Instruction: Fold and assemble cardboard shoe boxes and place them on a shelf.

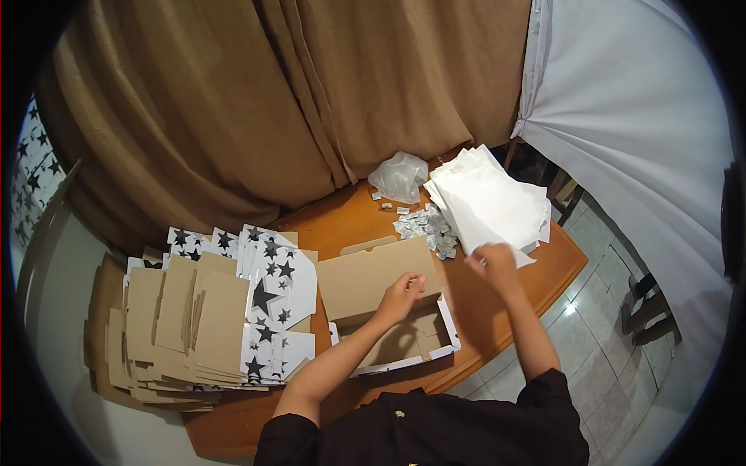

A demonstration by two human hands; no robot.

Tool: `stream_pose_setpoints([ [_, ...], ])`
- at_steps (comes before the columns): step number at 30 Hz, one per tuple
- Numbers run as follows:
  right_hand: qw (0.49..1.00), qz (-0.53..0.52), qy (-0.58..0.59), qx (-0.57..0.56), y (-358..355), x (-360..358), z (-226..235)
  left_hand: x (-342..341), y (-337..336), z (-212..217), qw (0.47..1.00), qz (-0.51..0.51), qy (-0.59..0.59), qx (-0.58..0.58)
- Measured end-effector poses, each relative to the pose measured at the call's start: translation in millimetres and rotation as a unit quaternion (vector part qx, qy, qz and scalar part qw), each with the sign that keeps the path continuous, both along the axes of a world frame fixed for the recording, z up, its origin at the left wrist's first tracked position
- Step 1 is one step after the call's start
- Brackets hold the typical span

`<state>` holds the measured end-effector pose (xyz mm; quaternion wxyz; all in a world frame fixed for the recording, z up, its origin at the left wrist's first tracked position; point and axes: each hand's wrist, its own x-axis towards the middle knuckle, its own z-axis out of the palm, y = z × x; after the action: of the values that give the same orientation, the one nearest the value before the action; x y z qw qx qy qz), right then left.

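Observation:
An open cardboard box [381, 359] with a white outer side lies in front of me, its brown lid [365, 272] folded back. My left hand [402, 298] hovers over the box with its fingers curled together; whether something small is in them is hidden. At the near edge of a stack of white paper sheets [489, 198] is my right hand [495, 266]. Its thumb and fingers are pinched together, and what they hold, if anything, cannot be made out. Just left of the stack lies a heap of small white packets [429, 227].
Several flat cardboard pieces printed with black stars [268, 299] stand stacked at the left of the wooden table [505, 318]. A clear plastic bag [399, 177] sits at the back. Brown curtains [404, 85] hang behind, white cloth [629, 101] on the right.

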<state>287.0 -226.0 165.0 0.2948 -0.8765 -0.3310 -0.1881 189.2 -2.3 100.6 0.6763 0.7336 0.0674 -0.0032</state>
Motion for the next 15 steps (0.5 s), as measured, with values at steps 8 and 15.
stream_pose_setpoints([
  [8,0.992,0.121,0.013,-0.009,56.4,-145.6,-47.7,-55.4,25.0,6.3,0.991,0.015,0.015,0.133],
  [15,0.964,0.217,0.156,-0.007,56.2,-175.7,-48.2,-131.0,52.1,-4.7,0.968,0.087,0.063,0.225],
])
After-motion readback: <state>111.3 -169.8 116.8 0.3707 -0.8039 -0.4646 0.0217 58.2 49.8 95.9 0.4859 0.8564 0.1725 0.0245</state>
